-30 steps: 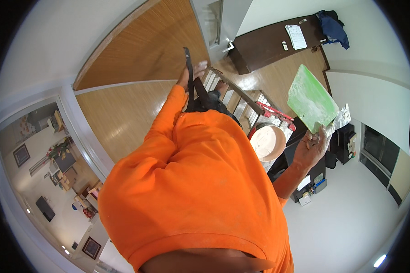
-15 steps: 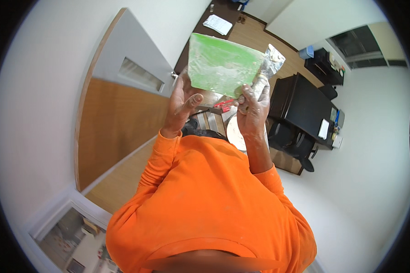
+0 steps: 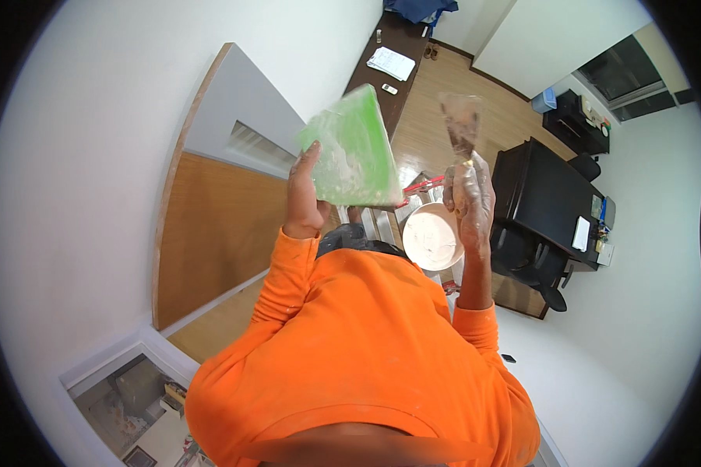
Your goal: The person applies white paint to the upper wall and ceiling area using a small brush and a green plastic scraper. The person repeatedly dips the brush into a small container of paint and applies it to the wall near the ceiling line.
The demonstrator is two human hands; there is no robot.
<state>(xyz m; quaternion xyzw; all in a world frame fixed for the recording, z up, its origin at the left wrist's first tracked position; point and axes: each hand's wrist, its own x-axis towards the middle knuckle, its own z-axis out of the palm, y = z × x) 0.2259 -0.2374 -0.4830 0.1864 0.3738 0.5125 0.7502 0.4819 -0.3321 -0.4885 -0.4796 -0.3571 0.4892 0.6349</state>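
In my left hand (image 3: 305, 194) is a flat green putty board (image 3: 352, 156), smeared with whitish paste and tilted. The thumb lies over its left edge, and the other fingers are mostly hidden behind it. My right hand (image 3: 472, 201), spotted with paste, is closed around the handle of a putty knife (image 3: 461, 124). The knife's wide blade points up and away, slightly blurred, and stands apart from the board. Below and between the hands sits a round bucket (image 3: 432, 237) of creamy white paste.
Beneath me are ladder steps (image 3: 378, 226) with red parts. To the left stands a grey and wood-coloured door (image 3: 218, 226). A black desk (image 3: 549, 202) with chairs is at the right. Farther off, a dark table (image 3: 366, 74) bears papers. A window opening (image 3: 128, 401) is at lower left.
My hands have moved apart: the putty knife has come away from the board's right edge toward the right. The board has turned and dropped, and more of the bucket shows.
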